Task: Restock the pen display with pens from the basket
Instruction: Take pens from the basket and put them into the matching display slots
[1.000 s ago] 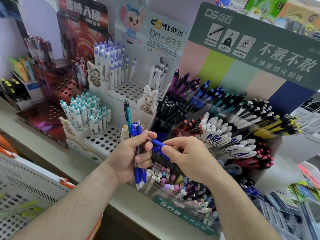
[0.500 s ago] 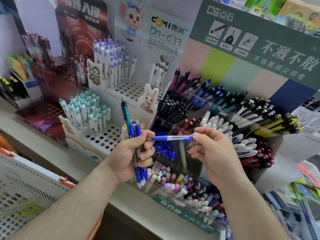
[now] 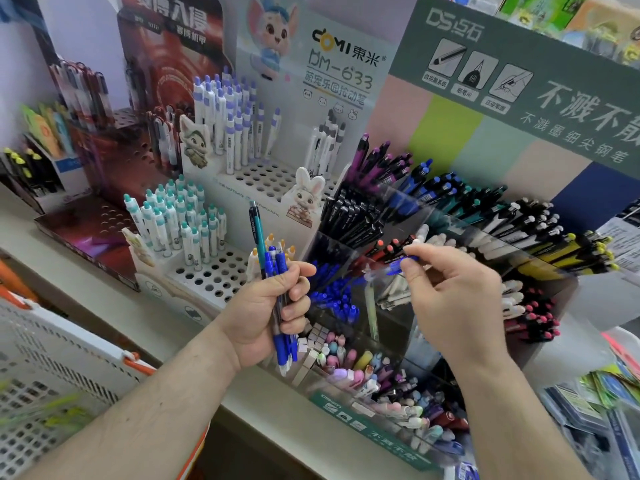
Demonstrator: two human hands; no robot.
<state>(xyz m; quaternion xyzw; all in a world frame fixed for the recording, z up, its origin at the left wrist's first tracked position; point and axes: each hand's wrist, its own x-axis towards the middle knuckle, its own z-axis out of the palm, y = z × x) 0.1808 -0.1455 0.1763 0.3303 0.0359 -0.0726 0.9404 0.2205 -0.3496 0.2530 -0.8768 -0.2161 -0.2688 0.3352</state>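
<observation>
My left hand point(image 3: 273, 313) grips a bundle of pens point(image 3: 277, 271), mostly blue with one taller teal pen, held upright in front of the display. To its right, my right hand point(image 3: 453, 299) pinches a single blue pen point(image 3: 394, 270) by its upper end; the pen lies nearly level and blurred, over the clear acrylic pen display point(image 3: 415, 216). Just below the pen sits a compartment of blue pens point(image 3: 332, 292). The white basket point(image 3: 59, 362) with an orange clip is at lower left.
A white peg-hole stand point(image 3: 207, 271) holding teal-capped and purple-capped pens stands left of the acrylic display. A dark red stand point(image 3: 90, 233) is further left. A front tray of pastel pens point(image 3: 374, 379) lies below my hands. Packaged goods crowd the right edge.
My right hand pulled one blue pen out of the left hand's bundle and carried it right and up, over the acrylic compartments. The left hand stayed put with the bundle.
</observation>
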